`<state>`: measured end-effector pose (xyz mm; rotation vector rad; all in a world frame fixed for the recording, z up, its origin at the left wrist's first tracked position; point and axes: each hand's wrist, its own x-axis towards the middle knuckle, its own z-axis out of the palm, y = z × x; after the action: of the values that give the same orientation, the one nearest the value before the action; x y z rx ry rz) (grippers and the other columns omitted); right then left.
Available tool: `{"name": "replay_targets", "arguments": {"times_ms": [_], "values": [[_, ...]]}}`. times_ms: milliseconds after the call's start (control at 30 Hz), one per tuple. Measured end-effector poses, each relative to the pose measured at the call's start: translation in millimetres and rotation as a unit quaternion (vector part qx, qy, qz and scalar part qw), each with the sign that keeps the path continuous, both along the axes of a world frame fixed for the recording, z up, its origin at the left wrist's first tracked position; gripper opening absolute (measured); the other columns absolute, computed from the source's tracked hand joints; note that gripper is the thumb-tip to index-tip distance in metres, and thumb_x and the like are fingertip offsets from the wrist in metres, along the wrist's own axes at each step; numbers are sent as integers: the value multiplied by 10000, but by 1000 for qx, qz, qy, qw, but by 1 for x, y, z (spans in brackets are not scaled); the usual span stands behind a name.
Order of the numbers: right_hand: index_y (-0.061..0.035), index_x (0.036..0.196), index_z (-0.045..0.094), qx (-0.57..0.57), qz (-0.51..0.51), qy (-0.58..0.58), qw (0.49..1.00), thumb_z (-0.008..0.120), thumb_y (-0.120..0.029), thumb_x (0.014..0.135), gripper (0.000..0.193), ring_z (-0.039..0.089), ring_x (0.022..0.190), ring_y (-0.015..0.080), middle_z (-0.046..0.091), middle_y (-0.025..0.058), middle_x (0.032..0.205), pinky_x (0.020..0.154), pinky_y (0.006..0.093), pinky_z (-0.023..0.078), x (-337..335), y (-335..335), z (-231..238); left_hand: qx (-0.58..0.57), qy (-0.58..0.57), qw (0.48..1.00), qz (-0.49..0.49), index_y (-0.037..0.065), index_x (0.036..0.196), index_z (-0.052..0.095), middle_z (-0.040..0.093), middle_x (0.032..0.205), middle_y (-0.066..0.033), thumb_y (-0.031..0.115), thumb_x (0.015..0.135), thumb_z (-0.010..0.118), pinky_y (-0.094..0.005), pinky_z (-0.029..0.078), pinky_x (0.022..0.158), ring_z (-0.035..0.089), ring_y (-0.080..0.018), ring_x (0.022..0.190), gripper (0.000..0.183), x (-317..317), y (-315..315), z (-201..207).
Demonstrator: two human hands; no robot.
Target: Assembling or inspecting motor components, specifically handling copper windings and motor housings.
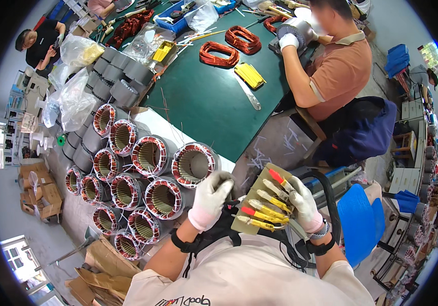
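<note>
Dark lettering (194,301) — on cream shirt (259,270)

The left hand (211,198) and right hand (304,205) wear gloves (204,210) of matt, textured cloth. The tan panel (251,195) appears smooth and matt; the clips (266,209) bear smooth yellow and red plastic. Stators (183,167) show dull grey metal, ridged within; wire coils (219,60) are glossy copper. The surface (198,104) is smooth, with a soft sheen; plastic bags (77,97) are glossy and wrinkled; cartons (51,196) are matt paperboard.
</note>
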<state>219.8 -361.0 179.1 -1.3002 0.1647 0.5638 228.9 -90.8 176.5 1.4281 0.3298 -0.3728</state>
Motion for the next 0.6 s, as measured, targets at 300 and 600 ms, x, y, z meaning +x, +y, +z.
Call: {"name": "replay_targets", "arguments": {"times_ms": [300,600], "values": [[94,1314,553,-105,59,29,992,526,-234,939,499,586,1116,167,655,125,1209,994,299,449,18,18,12,75,-12,994,-85,-25,1156,688,739,976,-118,86,975,567,-271,531,771,653,-104,823,245,-9,-7,-12],[88,1279,584,-110,93,83,986,556,-287,945,503,586,1077,156,666,111,1173,965,291,454,22,19,5,127,-116,977,-126,-25,1172,684,724,959,-152,98,955,588,-312,534,767,666,-181,793,267,-11,-6,-27]]}}
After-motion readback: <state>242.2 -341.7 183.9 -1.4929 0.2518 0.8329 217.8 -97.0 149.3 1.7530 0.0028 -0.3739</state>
